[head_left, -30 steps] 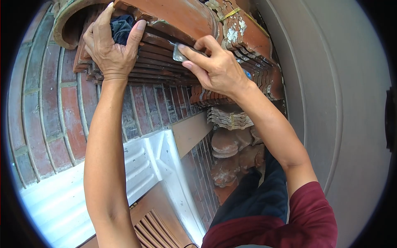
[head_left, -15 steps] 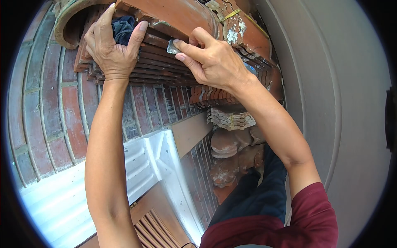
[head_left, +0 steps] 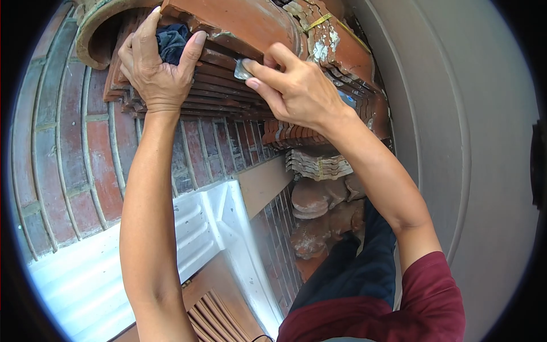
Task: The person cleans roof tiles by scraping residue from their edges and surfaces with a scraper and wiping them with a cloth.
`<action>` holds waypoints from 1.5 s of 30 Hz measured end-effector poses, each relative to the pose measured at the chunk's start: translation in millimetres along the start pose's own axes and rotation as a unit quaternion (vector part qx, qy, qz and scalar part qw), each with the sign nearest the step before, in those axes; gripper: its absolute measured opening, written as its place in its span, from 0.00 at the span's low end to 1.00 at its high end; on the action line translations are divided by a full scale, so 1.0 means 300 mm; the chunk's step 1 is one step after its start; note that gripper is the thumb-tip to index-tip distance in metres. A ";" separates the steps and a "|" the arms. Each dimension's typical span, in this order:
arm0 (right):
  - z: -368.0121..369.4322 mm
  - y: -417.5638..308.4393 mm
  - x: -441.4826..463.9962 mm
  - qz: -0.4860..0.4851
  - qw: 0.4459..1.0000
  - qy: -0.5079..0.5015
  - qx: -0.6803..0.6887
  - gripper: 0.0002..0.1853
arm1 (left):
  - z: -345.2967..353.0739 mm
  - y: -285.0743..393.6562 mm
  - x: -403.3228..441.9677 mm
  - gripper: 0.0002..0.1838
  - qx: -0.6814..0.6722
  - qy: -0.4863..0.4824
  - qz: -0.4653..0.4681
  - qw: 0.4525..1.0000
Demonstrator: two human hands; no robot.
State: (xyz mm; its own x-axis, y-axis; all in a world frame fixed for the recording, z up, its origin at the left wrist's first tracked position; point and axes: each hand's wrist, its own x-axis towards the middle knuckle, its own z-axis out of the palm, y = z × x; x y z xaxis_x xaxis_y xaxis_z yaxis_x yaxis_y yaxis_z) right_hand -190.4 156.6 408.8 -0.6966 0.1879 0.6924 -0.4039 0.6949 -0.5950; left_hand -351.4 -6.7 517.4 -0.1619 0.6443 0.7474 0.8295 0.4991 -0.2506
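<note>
My left hand point(head_left: 156, 65) is curved over a crumpled dark blue cloth point(head_left: 172, 43), its index finger and thumb reaching the end of the top terracotta tile point(head_left: 233, 23). Between the thumb and bent fingers of my right hand point(head_left: 299, 85) is a small flat greyish piece point(head_left: 241, 69), like a scraper blade. This piece lies at the front edge of the stacked tiles point(head_left: 219, 85), just under the top one. My right fingertips partly hide it, and whether it touches the tile I cannot tell.
A curved clay pipe-like tile point(head_left: 91, 40) sits at the upper left. More tile stacks point(head_left: 322, 165) stand below on the right. Behind is a brick wall point(head_left: 74, 148), with white corrugated sheeting point(head_left: 85, 279) and a louvred wooden panel point(head_left: 219, 313) lower down. A grey wall point(head_left: 450, 114) bounds the right.
My right hand and the flat piece have shifted slightly right and down along the tile edge. My left hand stays nearly in place on the cloth.
</note>
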 end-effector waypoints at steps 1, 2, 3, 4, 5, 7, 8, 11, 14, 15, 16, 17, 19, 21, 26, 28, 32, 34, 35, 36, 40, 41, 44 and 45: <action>0.010 -0.001 0.022 0.003 1.000 0.004 0.003 0.13 | 0.002 -0.012 -0.005 0.37 -0.007 -0.008 -0.014 1.000; 0.017 -0.003 0.035 0.006 1.000 0.009 0.008 0.13 | 0.002 -0.014 -0.007 0.37 -0.004 -0.007 -0.009 1.000; 0.013 -0.006 0.028 0.004 1.000 0.001 0.003 0.13 | 0.001 -0.014 -0.008 0.37 -0.003 -0.006 -0.004 1.000; 0.003 -0.007 0.014 -0.001 1.000 0.001 -0.002 0.13 | 0.004 -0.016 -0.003 0.37 -0.002 -0.002 0.001 1.000; -0.006 -0.010 -0.006 -0.005 1.000 0.001 -0.007 0.13 | 0.005 -0.019 0.000 0.37 -0.003 -0.002 0.006 1.000; 0.004 -0.015 -0.016 -0.007 1.000 0.007 -0.006 0.14 | 0.002 -0.021 -0.001 0.37 -0.001 -0.003 0.012 1.000; 0.015 -0.009 -0.014 -0.005 1.000 0.014 -0.009 0.14 | 0.004 -0.017 -0.003 0.37 0.000 -0.004 0.007 1.000; 0.029 -0.015 0.016 -0.001 1.000 0.025 -0.005 0.14 | 0.002 -0.016 -0.005 0.38 0.004 -0.005 -0.002 1.000; 0.012 0.008 -0.014 0.003 1.000 0.009 0.016 0.13 | 0.007 -0.023 -0.004 0.38 -0.003 -0.004 0.001 1.000; 0.003 0.017 -0.025 0.004 1.000 -0.003 0.026 0.13 | 0.005 -0.025 -0.004 0.38 -0.003 -0.004 0.001 1.000; 0.000 0.026 -0.034 0.005 0.999 -0.016 0.035 0.13 | 0.005 -0.023 -0.007 0.38 -0.004 -0.003 -0.001 1.000; 0.013 0.037 -0.035 -0.010 1.000 0.002 0.024 0.13 | 0.003 -0.019 -0.010 0.38 -0.002 -0.006 -0.004 1.000; 0.021 0.045 0.002 -0.015 0.999 0.004 0.032 0.13 | 0.001 -0.014 -0.005 0.38 0.005 -0.008 -0.007 1.000; 0.011 0.045 0.007 -0.018 0.999 0.001 0.039 0.13 | 0.010 -0.022 -0.007 0.39 -0.001 0.001 -0.007 1.000; 0.004 0.021 0.006 -0.054 0.998 0.009 -0.016 0.13 | 0.016 -0.024 -0.009 0.40 -0.002 0.003 -0.009 1.000; 0.003 0.020 0.021 -0.061 0.998 0.015 -0.022 0.13 | 0.014 -0.029 -0.007 0.40 0.004 0.001 -0.008 1.000; 0.004 0.032 -0.054 -0.054 0.996 -0.063 -0.031 0.14 | 0.021 -0.035 -0.006 0.40 -0.007 0.017 -0.005 1.000; 0.036 -0.024 -0.044 -0.055 0.997 -0.049 -0.001 0.15 | 0.026 -0.026 -0.008 0.39 -0.017 0.024 -0.015 0.999; 0.055 -0.045 -0.027 -0.055 0.998 -0.021 0.035 0.16 | 0.019 -0.034 -0.008 0.38 -0.012 0.016 -0.010 1.000; 0.068 -0.063 -0.025 -0.031 0.998 -0.008 0.057 0.15 | 0.005 -0.025 -0.002 0.38 -0.008 0.004 -0.006 1.000; 0.076 -0.081 -0.066 0.054 0.991 0.063 0.105 0.12 | 0.003 -0.018 -0.003 0.38 0.000 0.013 -0.003 1.000; 0.079 -0.077 -0.083 0.070 0.988 0.090 0.102 0.12 | 0.005 -0.019 -0.001 0.38 0.001 0.007 0.005 1.000; 0.086 -0.035 -0.145 0.128 0.983 0.115 0.067 0.11 | 0.006 -0.020 -0.002 0.37 0.010 0.006 0.001 1.000; 0.085 -0.037 -0.147 0.137 0.982 0.120 0.060 0.09 | 0.003 -0.014 0.010 0.37 0.014 0.008 -0.001 1.000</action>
State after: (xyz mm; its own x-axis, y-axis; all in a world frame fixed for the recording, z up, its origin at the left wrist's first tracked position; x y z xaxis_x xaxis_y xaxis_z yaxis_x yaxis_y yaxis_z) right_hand -170.3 122.8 374.3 -0.6344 0.5241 0.5682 -0.2979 0.5125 -0.8053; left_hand -355.7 -6.2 520.2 -0.1540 0.6340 0.7579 0.8135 0.5167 -0.2669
